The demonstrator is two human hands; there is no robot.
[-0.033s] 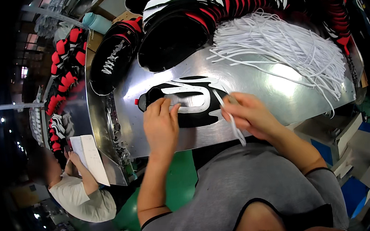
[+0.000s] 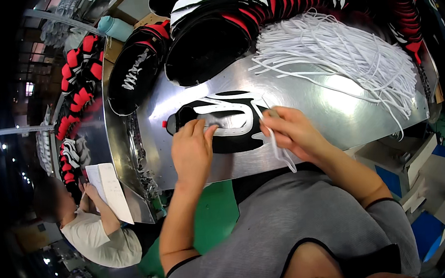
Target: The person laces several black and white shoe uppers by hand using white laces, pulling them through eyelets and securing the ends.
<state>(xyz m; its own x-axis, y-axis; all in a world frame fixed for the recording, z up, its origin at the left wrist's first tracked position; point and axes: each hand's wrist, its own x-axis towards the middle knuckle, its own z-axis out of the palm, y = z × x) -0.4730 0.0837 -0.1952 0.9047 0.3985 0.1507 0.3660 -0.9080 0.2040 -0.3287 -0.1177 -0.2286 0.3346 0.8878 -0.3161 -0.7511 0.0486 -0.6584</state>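
Observation:
A black and white shoe upper lies flat on the metal table, its long opening lined with white and a small red tab at its left end. My left hand is closed on the near edge of this upper beside the opening, thumb and fingers pinched together. At the upper's right end, my right hand grips a white shoelace, whose loop hangs below the fingers. A small brownish piece also shows between those fingers; its kind cannot be made out.
A large bundle of white shoelaces spreads across the table's right side. Black, red and white uppers are stacked along the back, one laced upper at left. A person writes on paper at far left. Boxes stand right.
My right hand has shifted slightly left and up with the shoelace. My left hand stays at almost the same place on the upper.

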